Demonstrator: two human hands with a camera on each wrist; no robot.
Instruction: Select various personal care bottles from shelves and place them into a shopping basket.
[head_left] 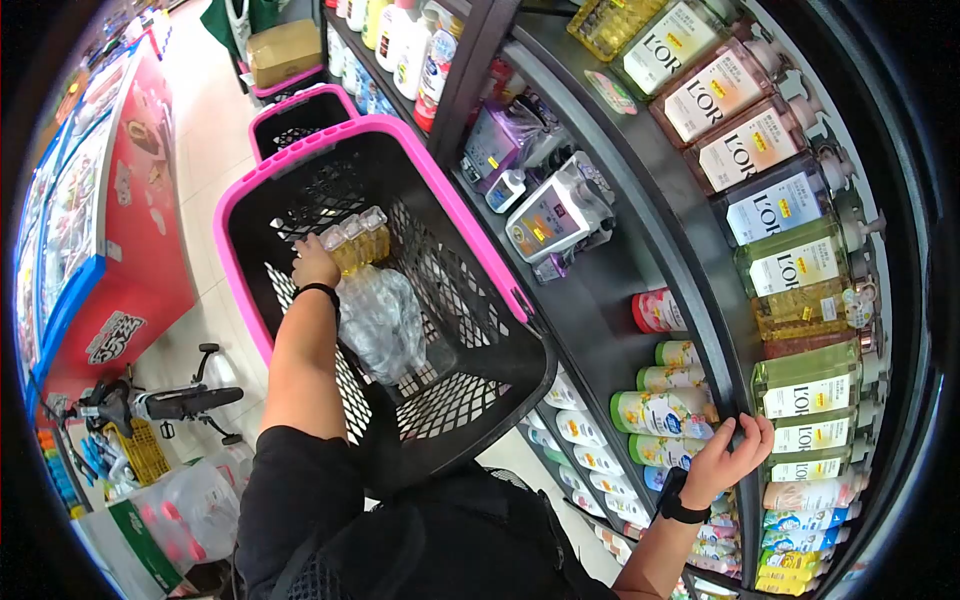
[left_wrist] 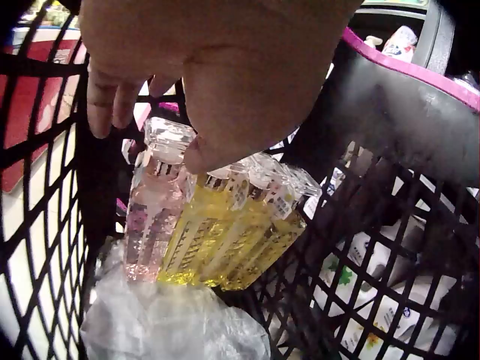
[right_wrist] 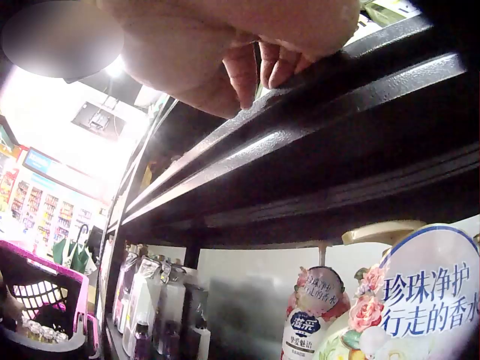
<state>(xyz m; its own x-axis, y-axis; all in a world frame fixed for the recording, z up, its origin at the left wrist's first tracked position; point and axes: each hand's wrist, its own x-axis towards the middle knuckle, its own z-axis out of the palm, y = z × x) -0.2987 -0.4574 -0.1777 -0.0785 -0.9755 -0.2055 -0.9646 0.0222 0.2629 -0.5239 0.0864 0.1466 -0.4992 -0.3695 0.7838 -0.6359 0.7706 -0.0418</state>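
Note:
In the black basket (head_left: 435,170) with a pink rim, my left hand (head_left: 315,264) is at a row of clear-capped bottles (head_left: 358,243). The left wrist view has the left hand (left_wrist: 217,67) above a pink bottle (left_wrist: 156,217), thumb and fingers around its cap, with several yellow bottles (left_wrist: 225,236) leaning beside it. A crumpled clear plastic bag (head_left: 380,325) lies against the bottles. My right hand (head_left: 725,460) rests on the dark shelf edge (head_left: 722,350), near green pump bottles. In the right wrist view, the right hand's fingers (right_wrist: 240,75) touch that edge.
Labelled pump bottles (head_left: 800,270) line the upper shelf; a grey jug (head_left: 550,222) and floral bottles (head_left: 660,412) stand below. Behind the basket is another black basket (head_left: 300,112). To the left are a red freezer (head_left: 150,240) and a small bicycle (head_left: 185,402).

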